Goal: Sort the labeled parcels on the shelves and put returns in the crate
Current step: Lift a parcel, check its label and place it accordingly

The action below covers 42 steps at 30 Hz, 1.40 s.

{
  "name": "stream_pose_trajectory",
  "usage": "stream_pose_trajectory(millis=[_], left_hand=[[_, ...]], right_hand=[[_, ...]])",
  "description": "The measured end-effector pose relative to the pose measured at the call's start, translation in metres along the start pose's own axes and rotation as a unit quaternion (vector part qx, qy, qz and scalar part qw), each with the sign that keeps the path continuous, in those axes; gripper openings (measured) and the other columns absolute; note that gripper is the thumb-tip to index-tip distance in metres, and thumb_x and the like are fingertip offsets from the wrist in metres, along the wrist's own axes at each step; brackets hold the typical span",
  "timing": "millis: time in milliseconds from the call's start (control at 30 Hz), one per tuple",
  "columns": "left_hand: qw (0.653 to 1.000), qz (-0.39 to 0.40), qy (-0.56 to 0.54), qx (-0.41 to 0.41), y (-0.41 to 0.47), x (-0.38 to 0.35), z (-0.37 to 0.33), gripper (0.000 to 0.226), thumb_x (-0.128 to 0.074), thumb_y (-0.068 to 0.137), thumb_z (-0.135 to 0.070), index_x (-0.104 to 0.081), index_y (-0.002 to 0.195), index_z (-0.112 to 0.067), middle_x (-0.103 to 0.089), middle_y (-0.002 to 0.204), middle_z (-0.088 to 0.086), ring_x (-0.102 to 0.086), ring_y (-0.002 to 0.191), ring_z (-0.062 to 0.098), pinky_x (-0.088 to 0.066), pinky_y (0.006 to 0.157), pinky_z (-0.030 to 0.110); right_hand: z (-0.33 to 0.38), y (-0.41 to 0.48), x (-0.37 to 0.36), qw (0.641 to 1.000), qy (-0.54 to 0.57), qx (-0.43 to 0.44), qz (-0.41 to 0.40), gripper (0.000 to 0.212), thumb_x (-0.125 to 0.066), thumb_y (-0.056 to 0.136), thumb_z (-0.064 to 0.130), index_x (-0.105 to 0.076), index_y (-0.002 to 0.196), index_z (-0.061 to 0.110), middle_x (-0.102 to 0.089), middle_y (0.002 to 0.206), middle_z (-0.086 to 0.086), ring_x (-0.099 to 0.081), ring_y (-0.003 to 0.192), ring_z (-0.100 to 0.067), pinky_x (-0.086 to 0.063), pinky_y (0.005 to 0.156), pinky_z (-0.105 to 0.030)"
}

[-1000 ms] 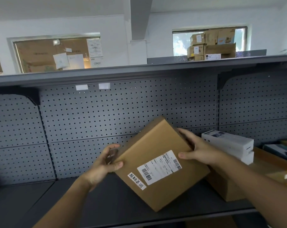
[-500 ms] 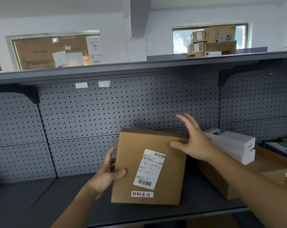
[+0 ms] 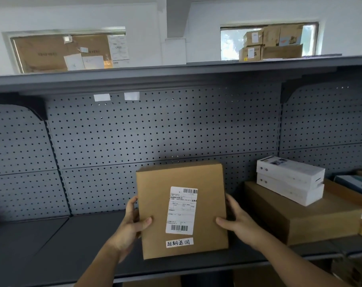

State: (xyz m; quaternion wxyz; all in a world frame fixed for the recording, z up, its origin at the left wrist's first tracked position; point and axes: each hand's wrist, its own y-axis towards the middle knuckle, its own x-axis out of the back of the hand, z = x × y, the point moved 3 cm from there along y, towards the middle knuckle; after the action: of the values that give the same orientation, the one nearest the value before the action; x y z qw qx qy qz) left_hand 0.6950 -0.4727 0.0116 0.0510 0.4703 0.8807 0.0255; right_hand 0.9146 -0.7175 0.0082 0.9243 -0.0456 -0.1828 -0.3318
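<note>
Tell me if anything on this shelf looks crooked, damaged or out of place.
Only the stacked white boxes stand out: they sit skewed across the flat brown carton at the right. The cardboard parcel, held between the left hand and right hand, looks square and undented.

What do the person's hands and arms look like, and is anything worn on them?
Both are bare. The left hand and the right hand wear no gloves, and no ring shows on the visible fingers. The left forearm and the right forearm carry no sleeve as far as the picture's edge, and no watch or band shows at either wrist.
</note>
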Motion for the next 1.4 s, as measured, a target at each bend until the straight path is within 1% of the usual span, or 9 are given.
stream_pose_trajectory(millis=[133,200,267,467,533,633,767,1067,1400], left_hand=[[1.000,0.009,-0.026,0.002,-0.007,-0.005,0.008,0.096,-0.085,0.057,-0.031,-0.043,0.142,-0.046,-0.065,0.137,-0.003,-0.065,0.122,0.024,-0.050,0.095,0.046],[1.000,0.005,-0.031,-0.001,-0.010,-0.009,0.008,0.091,-0.083,0.063,-0.032,-0.044,0.143,-0.047,-0.067,0.136,-0.005,-0.067,0.120,0.022,-0.050,0.095,0.045],[1.000,-0.001,-0.025,-0.005,-0.010,-0.012,0.004,0.082,-0.079,0.072,-0.030,-0.044,0.144,-0.048,-0.067,0.135,-0.005,-0.067,0.120,0.022,-0.050,0.099,0.048],[0.997,-0.030,-0.043,-0.054,0.000,-0.015,-0.035,0.069,-0.073,0.082,-0.038,-0.044,0.145,-0.043,-0.067,0.135,-0.005,-0.065,0.123,0.023,-0.046,0.108,0.054],[0.994,-0.037,-0.065,-0.078,0.003,-0.020,-0.053,0.067,-0.072,0.084,-0.038,-0.045,0.145,-0.039,-0.068,0.135,-0.002,-0.067,0.122,0.022,-0.049,0.105,0.050],[0.990,-0.046,-0.082,-0.101,0.005,-0.029,-0.078,0.062,-0.074,0.083,-0.041,-0.049,0.140,-0.039,-0.070,0.131,-0.003,-0.068,0.119,0.021,-0.052,0.100,0.047],[0.989,-0.044,-0.079,-0.119,0.004,-0.037,-0.100,0.066,-0.076,0.083,-0.046,-0.050,0.143,-0.037,-0.069,0.133,0.001,-0.068,0.120,0.024,-0.053,0.101,0.049],[0.987,-0.045,-0.079,-0.136,-0.007,-0.053,-0.110,0.060,-0.072,0.086,-0.044,-0.052,0.142,-0.040,-0.071,0.128,0.002,-0.070,0.115,0.024,-0.055,0.094,0.046],[0.987,-0.039,-0.073,-0.140,-0.011,-0.058,-0.113,0.056,-0.069,0.086,-0.045,-0.055,0.140,-0.039,-0.071,0.129,0.003,-0.070,0.116,0.026,-0.057,0.090,0.044]], right_hand=[[-0.005,-0.001,-0.008,0.999,0.025,-0.015,0.023,0.089,-0.071,0.096,0.029,-0.010,0.157,0.050,-0.041,0.148,0.017,-0.035,0.137,-0.010,-0.028,0.116,-0.036],[-0.006,0.000,-0.012,0.998,0.047,-0.017,0.026,0.089,-0.071,0.096,0.032,-0.010,0.158,0.050,-0.046,0.138,0.023,-0.041,0.130,-0.007,-0.032,0.113,-0.033],[-0.002,0.001,-0.013,0.997,0.075,-0.010,0.014,0.090,-0.073,0.093,0.035,-0.012,0.157,0.052,-0.050,0.140,0.020,-0.047,0.125,-0.007,-0.036,0.109,-0.033],[0.042,-0.002,0.010,0.985,0.149,0.075,-0.043,0.089,-0.082,0.079,0.046,-0.031,0.151,0.056,-0.058,0.140,0.019,-0.055,0.125,-0.006,-0.048,0.099,-0.033],[0.060,-0.003,0.020,0.977,0.172,0.102,-0.069,0.088,-0.086,0.076,0.048,-0.038,0.149,0.054,-0.062,0.138,0.018,-0.061,0.124,-0.009,-0.051,0.102,-0.039],[0.084,-0.007,0.029,0.964,0.214,0.137,-0.081,0.077,-0.078,0.077,0.039,-0.045,0.147,0.047,-0.071,0.125,0.020,-0.070,0.112,-0.007,-0.054,0.095,-0.037],[0.099,-0.014,0.035,0.953,0.241,0.159,-0.093,0.072,-0.072,0.081,0.035,-0.046,0.148,0.040,-0.073,0.120,0.020,-0.072,0.107,-0.007,-0.055,0.087,-0.034],[0.096,-0.024,0.035,0.943,0.269,0.162,-0.112,0.068,-0.069,0.082,0.035,-0.049,0.146,0.039,-0.073,0.123,0.013,-0.071,0.111,-0.011,-0.054,0.090,-0.038],[0.098,-0.031,0.038,0.939,0.283,0.160,-0.116,0.066,-0.068,0.083,0.031,-0.050,0.146,0.037,-0.074,0.123,0.011,-0.072,0.109,-0.011,-0.054,0.087,-0.036]])
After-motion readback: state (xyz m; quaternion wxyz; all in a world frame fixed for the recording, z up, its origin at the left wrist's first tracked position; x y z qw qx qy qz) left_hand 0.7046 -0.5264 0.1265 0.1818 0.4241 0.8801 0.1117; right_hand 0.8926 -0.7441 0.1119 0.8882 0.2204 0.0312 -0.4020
